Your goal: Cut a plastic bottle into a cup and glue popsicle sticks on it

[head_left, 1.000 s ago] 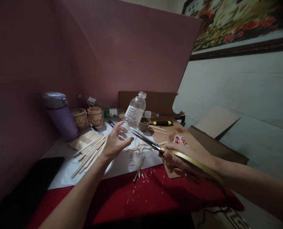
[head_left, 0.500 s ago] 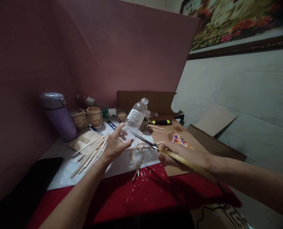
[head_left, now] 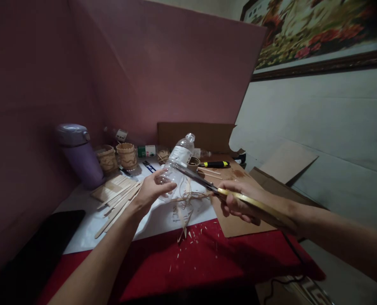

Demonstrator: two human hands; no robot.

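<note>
My left hand (head_left: 153, 187) is wrapped round the lower part of a clear plastic bottle (head_left: 181, 153), which has a white label, no cap, and leans to the right. In my right hand (head_left: 239, 199) is a pair of scissors (head_left: 204, 183) with yellow handles. The blades point left and lie against or just in front of the bottle below its label; whether they touch it I cannot tell. Under the bottle, loose twine (head_left: 188, 199) and wood scraps lie on white paper (head_left: 80, 237).
Wooden craft sticks (head_left: 120, 207) lie left of my hand, near a purple flask (head_left: 82, 159) and two wood-covered cups (head_left: 126, 156). A black-and-yellow cutter (head_left: 215, 164) rests on cardboard (head_left: 239, 226) at right. Splinters dot the red cloth (head_left: 163, 271).
My right hand has turned and moved slightly right, and the scissors' blades have risen toward the label. The bottle has dipped slightly in my left hand.
</note>
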